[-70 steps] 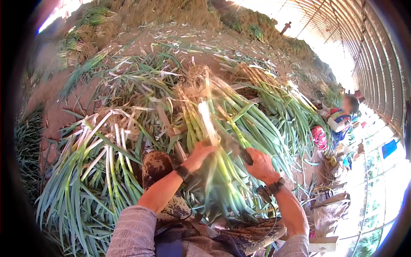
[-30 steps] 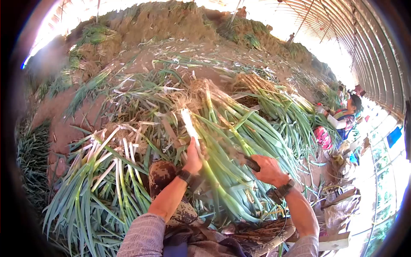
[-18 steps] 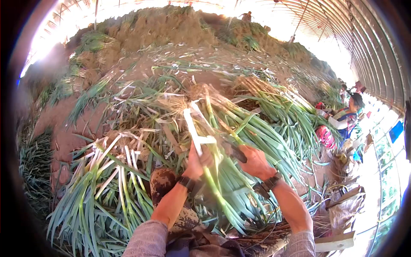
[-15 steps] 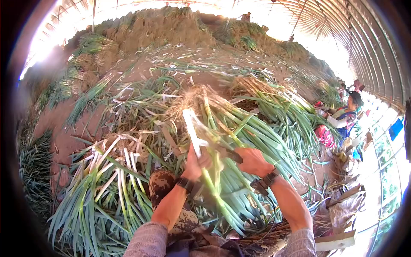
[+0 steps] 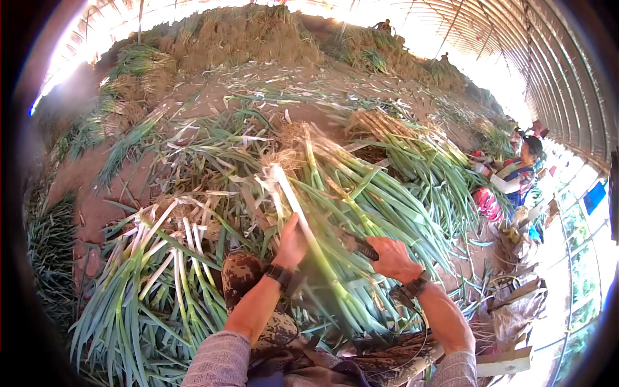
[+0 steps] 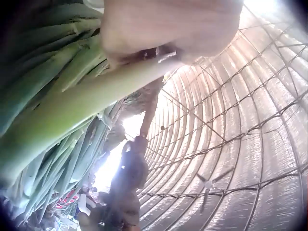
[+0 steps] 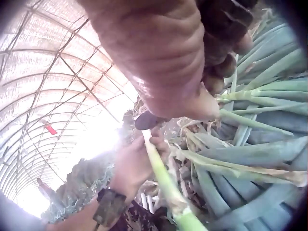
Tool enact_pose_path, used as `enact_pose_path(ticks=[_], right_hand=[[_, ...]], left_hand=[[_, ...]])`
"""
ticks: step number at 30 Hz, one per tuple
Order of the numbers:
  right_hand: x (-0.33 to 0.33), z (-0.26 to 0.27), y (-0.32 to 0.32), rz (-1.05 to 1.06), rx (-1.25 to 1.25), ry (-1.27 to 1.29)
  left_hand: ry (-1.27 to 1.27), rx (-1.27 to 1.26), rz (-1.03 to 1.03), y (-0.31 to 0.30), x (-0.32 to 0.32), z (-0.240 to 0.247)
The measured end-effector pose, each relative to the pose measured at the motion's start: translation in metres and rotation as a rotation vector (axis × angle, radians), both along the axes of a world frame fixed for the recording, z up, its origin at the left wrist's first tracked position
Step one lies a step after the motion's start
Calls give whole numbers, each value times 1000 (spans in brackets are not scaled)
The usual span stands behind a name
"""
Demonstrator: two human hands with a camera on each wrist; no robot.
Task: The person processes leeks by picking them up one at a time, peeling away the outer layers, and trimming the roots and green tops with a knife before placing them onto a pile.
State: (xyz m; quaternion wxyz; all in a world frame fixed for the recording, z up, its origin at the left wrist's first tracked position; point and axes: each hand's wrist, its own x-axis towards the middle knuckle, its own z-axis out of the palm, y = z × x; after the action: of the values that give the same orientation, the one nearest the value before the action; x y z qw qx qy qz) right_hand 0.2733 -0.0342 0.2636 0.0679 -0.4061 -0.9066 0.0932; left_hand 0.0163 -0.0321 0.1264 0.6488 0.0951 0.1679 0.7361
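Note:
My left hand grips a long scallion by its white stalk, whose root end points up and away; its green leaves fan down toward my lap. In the left wrist view the fingers wrap over the stalk. My right hand is curled round a dark-handled tool, just right of the stalk; its far end is blurred. From the right wrist view, the tool's dark rounded end shows beside the pale stalk, near my left hand.
Scallions with white stalks lie at the left, by my camouflage-patterned knee. More unpeeled scallions spread beyond and right of my hands. Another person sits at the right. Root-covered heaps rise behind.
The loose strip seen hanging by the stalk between my hands is no longer there. My right hand has moved slightly right and down with the tool, and my left hand still holds the scallion.

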Motion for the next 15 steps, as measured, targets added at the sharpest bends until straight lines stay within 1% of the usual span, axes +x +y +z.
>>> enact_pose_path(ticks=[1,2,4,6,8,9,11,12,14,15], right_hand=[[-4,5,-2,-20,-3,25],[-8,9,-3,-41,-7,49],[-13,11,2,-25,11,79],[-19,13,4,-2,28,113],[-27,18,6,13,104,159],[-32,21,8,19,103,159],[-40,25,12,-10,29,85],[-40,25,17,-12,29,88],[-38,20,26,-53,-57,-33],[-35,19,26,-51,-56,-34]], left_hand=[[-21,55,-53,1,-1,-3],[-19,58,-59,3,0,-5],[92,63,-40,2,3,0],[101,96,-42,1,2,3],[105,69,-38,0,-1,7],[105,69,-32,-2,0,9],[95,44,-110,-8,1,14],[98,44,-112,-7,-1,14],[11,28,-109,-8,-2,11],[-51,-83,-133,-10,-1,22]])
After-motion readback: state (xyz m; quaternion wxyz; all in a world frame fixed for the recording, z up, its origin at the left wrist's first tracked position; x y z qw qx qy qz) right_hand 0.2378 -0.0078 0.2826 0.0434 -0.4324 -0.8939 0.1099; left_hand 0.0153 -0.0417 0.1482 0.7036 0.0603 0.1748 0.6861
